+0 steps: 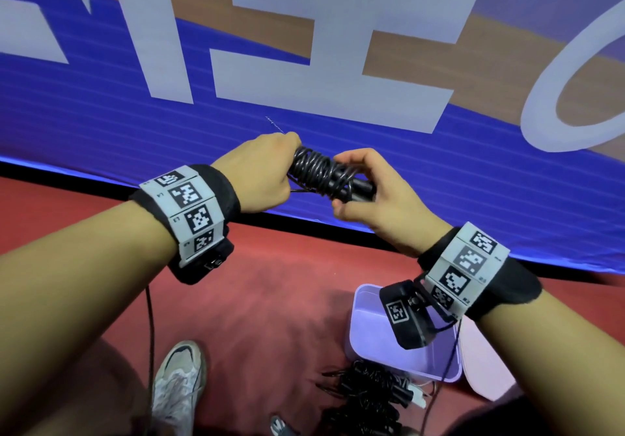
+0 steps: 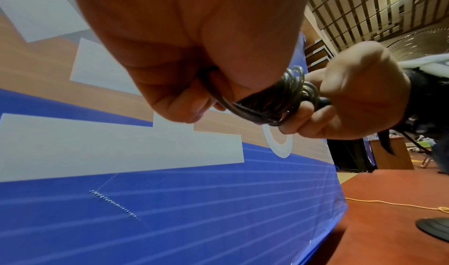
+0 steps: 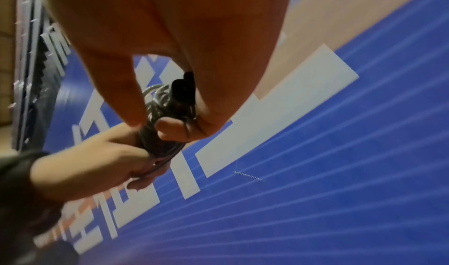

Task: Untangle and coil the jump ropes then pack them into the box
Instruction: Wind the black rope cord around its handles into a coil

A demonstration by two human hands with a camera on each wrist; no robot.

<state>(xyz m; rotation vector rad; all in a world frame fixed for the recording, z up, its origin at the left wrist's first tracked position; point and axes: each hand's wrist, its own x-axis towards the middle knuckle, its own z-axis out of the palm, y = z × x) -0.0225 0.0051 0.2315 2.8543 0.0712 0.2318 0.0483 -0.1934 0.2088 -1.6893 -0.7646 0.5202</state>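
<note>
Near right on red floor, open lilac box [image 1: 355, 334], inside bare; black rope pile [image 1: 365, 398] just beside. Above, left hand [image 1: 267, 171], right hand [image 1: 375, 192] curled round coiled jump rope [image 1: 318, 171].

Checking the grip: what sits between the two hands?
The coiled black jump rope, gripped by the left hand and right hand; head view.

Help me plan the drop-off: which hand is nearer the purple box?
Right. The right hand, holding the coiled rope, is up above the box; the left hand grips the same rope farther to the left.
</note>
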